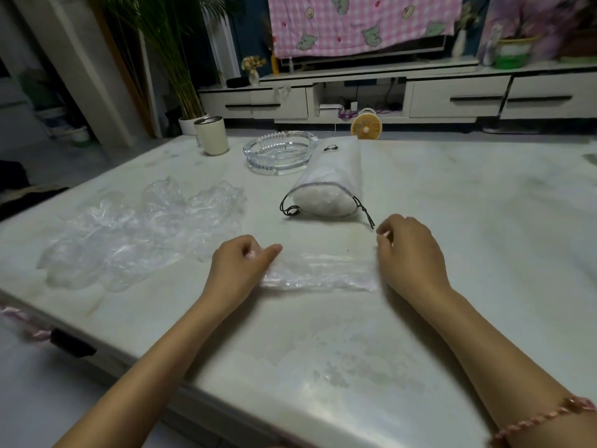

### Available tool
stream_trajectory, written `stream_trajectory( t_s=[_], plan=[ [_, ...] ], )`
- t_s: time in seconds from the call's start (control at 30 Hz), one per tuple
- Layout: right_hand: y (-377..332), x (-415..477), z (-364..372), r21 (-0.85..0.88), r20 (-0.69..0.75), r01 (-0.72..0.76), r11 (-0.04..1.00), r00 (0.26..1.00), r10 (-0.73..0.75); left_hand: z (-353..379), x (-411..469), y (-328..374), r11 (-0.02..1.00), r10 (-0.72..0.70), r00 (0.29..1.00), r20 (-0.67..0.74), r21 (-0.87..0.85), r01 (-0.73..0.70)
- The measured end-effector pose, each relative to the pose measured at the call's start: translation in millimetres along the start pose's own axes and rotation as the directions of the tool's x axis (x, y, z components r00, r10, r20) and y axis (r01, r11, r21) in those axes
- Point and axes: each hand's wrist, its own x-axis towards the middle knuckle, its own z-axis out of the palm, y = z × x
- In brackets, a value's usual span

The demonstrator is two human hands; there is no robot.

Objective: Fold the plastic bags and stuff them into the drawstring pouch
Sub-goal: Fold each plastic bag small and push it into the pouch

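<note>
A clear plastic bag lies flat as a long strip on the pale table, between my two hands. My left hand pinches its left end with thumb and fingers. My right hand pinches its right end at the far corner. Behind the strip lies the white drawstring pouch on its side, its mouth toward me, black cords loose, crumpled plastic showing inside. A heap of crumpled clear bags spreads over the table at the left.
A glass ashtray sits just left of the pouch's far end, and a cream cup stands further left. The table's near edge runs diagonally below my forearms. A small yellow fan stands on the floor beyond the table.
</note>
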Motion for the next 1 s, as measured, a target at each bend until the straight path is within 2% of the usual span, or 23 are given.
stream_trajectory(
  t_s=[0.03, 0.07, 0.1, 0.13, 0.17, 0.27, 0.3, 0.33, 0.4, 0.47, 0.5, 0.53, 0.6, 0.67, 0.8, 0.87, 0.93, 1.0],
  plan=[
    [-4, 2, -6, 0.259, -0.009, 0.002, 0.966, 1.000, 0.000, -4, 0, 7, 0.993, -0.015, 0.998, 0.069, -0.118, 0.023],
    [-10, 2, -14, 0.509, 0.052, -0.018, 0.861, 0.999, -0.010, -7, 0, 14, 0.976, -0.015, 0.987, 0.158, -0.214, 0.049],
    [-18, 0, -22, 0.698, 0.162, -0.067, 0.713, 0.985, -0.066, -9, 0, 21, 0.957, 0.000, 0.967, 0.253, -0.280, 0.073],
    [-24, -3, -27, 0.792, 0.281, -0.140, 0.594, 0.948, -0.150, -10, 0, 28, 0.943, 0.022, 0.941, 0.338, -0.319, 0.092],
    [-26, -6, -30, 0.803, 0.404, -0.227, 0.551, 0.887, -0.223, -9, -1, 33, 0.936, 0.039, 0.915, 0.402, -0.334, 0.107],
    [-27, -15, -29, 0.654, 0.689, -0.380, 0.653, 0.655, -0.309, 1, -2, 42, 0.949, 0.060, 0.862, 0.504, -0.295, 0.106],
    [-26, -16, -26, 0.615, 0.726, -0.385, 0.688, 0.616, -0.304, 4, -1, 42, 0.956, 0.053, 0.850, 0.524, -0.273, 0.109],
    [-25, -17, -23, 0.599, 0.737, -0.386, 0.702, 0.608, -0.295, 6, 0, 41, 0.960, 0.040, 0.846, 0.532, -0.255, 0.115],
    [-23, -16, -20, 0.601, 0.716, -0.395, 0.695, 0.652, -0.249, 7, 6, 37, 0.959, 0.005, 0.883, 0.470, -0.252, 0.129],
    [-22, -14, -21, 0.622, 0.665, -0.398, 0.675, 0.723, -0.187, 8, 12, 32, 0.934, -0.098, 0.950, 0.296, -0.301, 0.190],
    [-23, -14, -20, 0.632, 0.632, -0.392, 0.668, 0.760, -0.152, 9, 13, 31, 0.888, -0.168, 0.960, 0.225, -0.389, 0.246],
    [-22, -12, -20, 0.638, 0.597, -0.378, 0.671, 0.793, -0.121, 11, 12, 30, 0.807, -0.213, 0.949, 0.231, -0.506, 0.304],
    [-23, -11, -19, 0.660, 0.554, -0.382, 0.647, 0.829, -0.075, 18, 3, 33, 0.685, -0.161, 0.896, 0.414, -0.607, 0.403],
    [-23, -10, -16, 0.676, 0.547, -0.398, 0.620, 0.835, -0.060, 31, -12, 39, 0.705, -0.091, 0.845, 0.527, -0.565, 0.429],
    [-23, -7, -16, 0.718, 0.574, -0.463, 0.519, 0.816, -0.066, 51, -20, 39, 0.811, -0.140, 0.923, 0.359, -0.493, 0.315],
    [-23, -7, -17, 0.729, 0.589, -0.483, 0.485, 0.804, -0.085, 54, -20, 37, 0.827, -0.122, 0.925, 0.360, -0.479, 0.295],
    [-23, -6, -16, 0.743, 0.574, -0.462, 0.485, 0.812, -0.106, 54, -20, 36, 0.830, -0.090, 0.916, 0.391, -0.478, 0.286],
    [-24, -6, -17, 0.763, 0.536, -0.425, 0.486, 0.837, -0.111, 50, -18, 36, 0.775, -0.091, 0.894, 0.439, -0.533, 0.340]
  ],
)
